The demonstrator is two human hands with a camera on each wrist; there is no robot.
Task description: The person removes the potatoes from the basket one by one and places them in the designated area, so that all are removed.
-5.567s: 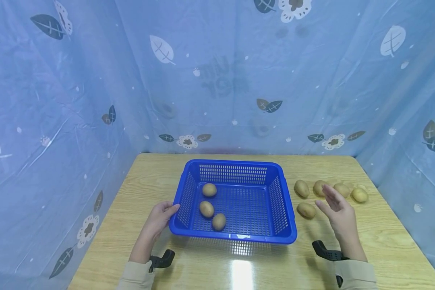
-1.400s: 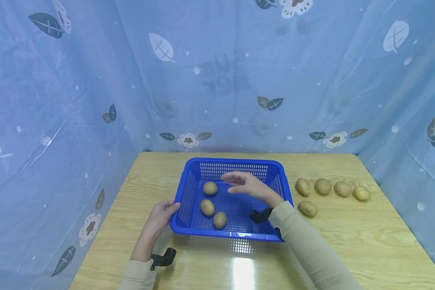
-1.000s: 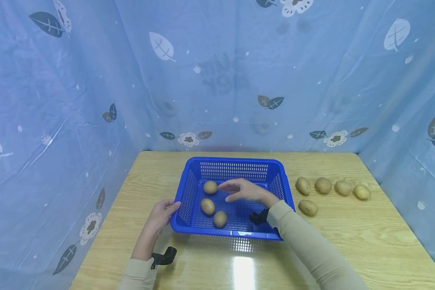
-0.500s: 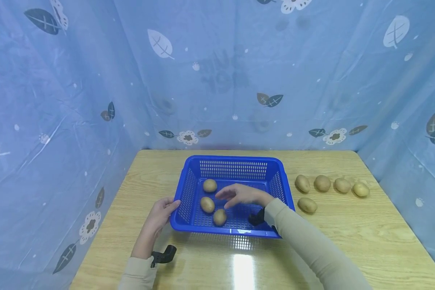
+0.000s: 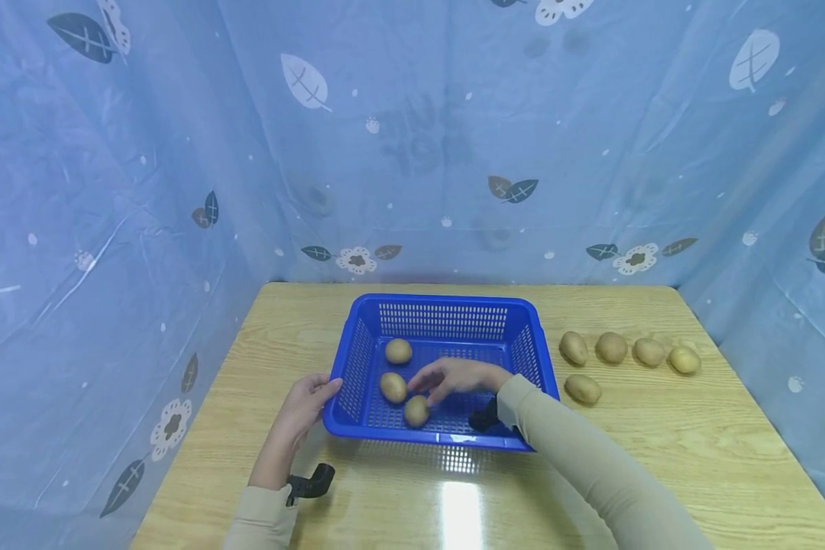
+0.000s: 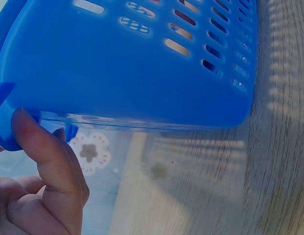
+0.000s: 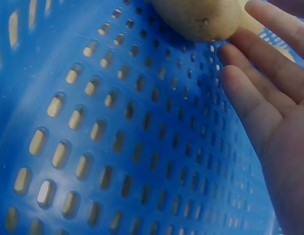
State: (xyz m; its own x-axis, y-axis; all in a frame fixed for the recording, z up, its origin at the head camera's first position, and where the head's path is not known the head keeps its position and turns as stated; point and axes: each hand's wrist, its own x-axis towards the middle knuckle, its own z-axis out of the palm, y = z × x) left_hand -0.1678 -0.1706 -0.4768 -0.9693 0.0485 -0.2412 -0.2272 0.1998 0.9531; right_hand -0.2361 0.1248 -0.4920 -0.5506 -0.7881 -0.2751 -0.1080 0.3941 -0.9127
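Observation:
A blue plastic basket stands on the table with three potatoes inside: a back one, a middle one and a front one. My left hand pinches the basket's left rim between thumb and fingers; the left wrist view shows its thumb on the rim's corner. Inside the basket, my right hand hovers low with fingers spread, its thumb close to the front potato. From the right wrist, the fingers lie beside a potato; whether they touch it I cannot tell.
Right of the basket, several more potatoes lie on the wooden table: a row of them at the back and a single potato in front. A blue patterned curtain encloses the table's back and sides.
My right hand has gone from above the potatoes at the right to over the basket, then down toward the front potato. The left hand keeps its hold; the potatoes look unmoved.

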